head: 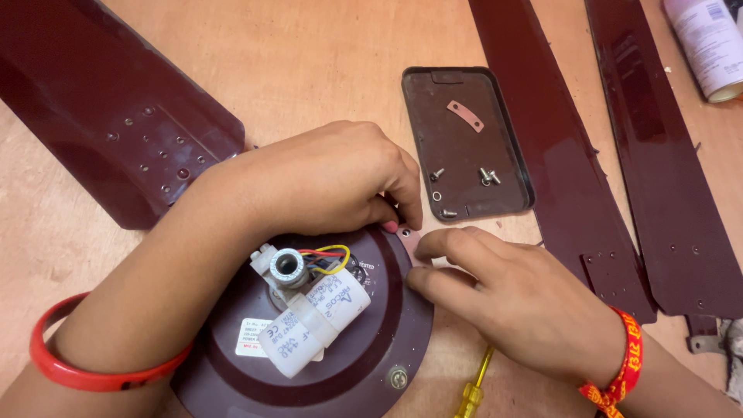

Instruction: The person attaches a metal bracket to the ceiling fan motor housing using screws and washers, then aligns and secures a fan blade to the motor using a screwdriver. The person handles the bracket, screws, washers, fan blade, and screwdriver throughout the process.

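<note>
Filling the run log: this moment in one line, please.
left hand: on motor rim | right hand: pinching bracket at rim | tray: screws

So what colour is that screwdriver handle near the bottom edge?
Translucent yellow: the screwdriver handle shows in the head view, below the right hand.

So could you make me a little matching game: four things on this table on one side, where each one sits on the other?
Things:
1. white capacitor
2. loose screws
3. yellow screwdriver
4. spray can

Places:
A. top right corner
B. on the round motor housing
C. bottom edge, beside the right hand
D. in the dark tray

Pairs: 1-B, 2-D, 3-C, 4-A
</note>
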